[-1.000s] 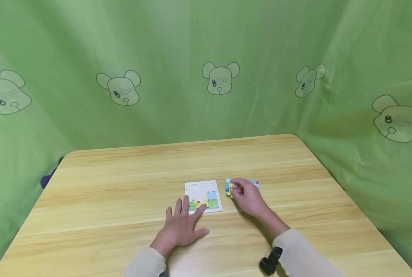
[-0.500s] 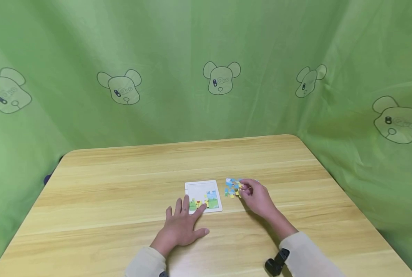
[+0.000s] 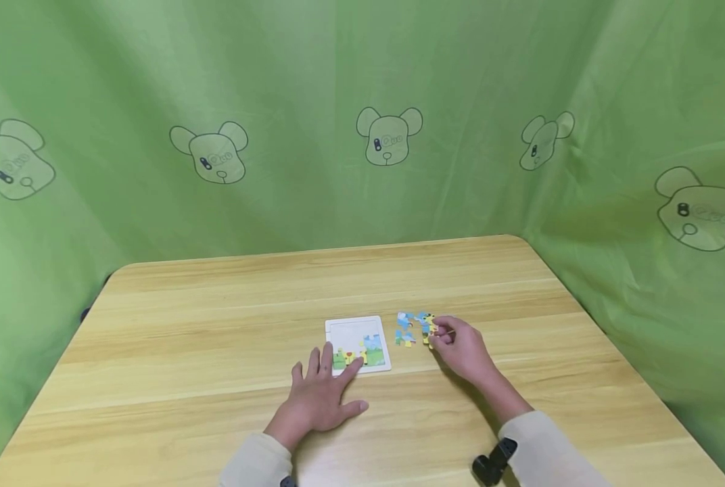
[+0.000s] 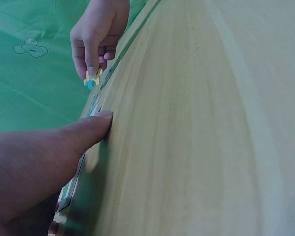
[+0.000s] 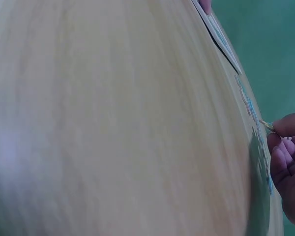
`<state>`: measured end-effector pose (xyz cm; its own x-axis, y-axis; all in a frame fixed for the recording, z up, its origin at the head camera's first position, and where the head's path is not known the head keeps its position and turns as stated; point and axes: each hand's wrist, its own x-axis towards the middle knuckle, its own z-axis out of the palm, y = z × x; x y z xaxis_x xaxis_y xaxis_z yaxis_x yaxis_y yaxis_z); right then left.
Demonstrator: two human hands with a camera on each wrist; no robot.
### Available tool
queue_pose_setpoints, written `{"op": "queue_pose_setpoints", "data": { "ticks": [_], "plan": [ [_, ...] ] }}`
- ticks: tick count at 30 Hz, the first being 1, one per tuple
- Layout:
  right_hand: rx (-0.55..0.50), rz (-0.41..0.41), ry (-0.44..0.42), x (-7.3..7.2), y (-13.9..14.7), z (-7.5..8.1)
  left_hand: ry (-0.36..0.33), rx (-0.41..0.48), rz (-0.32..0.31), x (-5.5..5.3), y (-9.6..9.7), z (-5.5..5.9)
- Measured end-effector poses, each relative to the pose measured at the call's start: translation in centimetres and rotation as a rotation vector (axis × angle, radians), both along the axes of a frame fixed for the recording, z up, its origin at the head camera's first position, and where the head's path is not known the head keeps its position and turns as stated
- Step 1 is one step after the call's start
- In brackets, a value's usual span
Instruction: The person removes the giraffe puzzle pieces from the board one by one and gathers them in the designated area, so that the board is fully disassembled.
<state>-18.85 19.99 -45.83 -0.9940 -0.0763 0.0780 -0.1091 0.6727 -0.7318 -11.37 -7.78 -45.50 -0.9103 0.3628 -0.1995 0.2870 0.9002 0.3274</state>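
Right hand (image 3: pixel 462 348), pinching a piece (image 4: pixel 91 81), drifted farther from the tray (image 3: pixel 350 335) the spread left hand (image 3: pixel 320 399) touches; placing seems pending.

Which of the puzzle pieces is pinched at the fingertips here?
The yellow-and-blue piece in the right hand. It is held up, while the loose pieces beside the white frame lie on the table.
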Motion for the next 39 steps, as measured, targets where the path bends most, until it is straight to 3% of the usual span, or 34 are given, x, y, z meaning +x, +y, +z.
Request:
{"op": "queue_pose_setpoints", "data": {
  "ticks": [14,21,39],
  "plan": [
    [0.011,0.011,-0.012,0.0,0.3,-0.3,-0.009,-0.013,-0.005,0.0,0.0,0.4],
    [0.104,0.013,-0.027,-0.2,-0.1,0.0,0.008,-0.016,-0.003,-0.2,0.0,-0.2],
    [0.233,-0.020,0.000,-0.8,-0.7,0.0,-0.012,-0.011,-0.002,-0.1,0.0,0.2]
  ]
}}
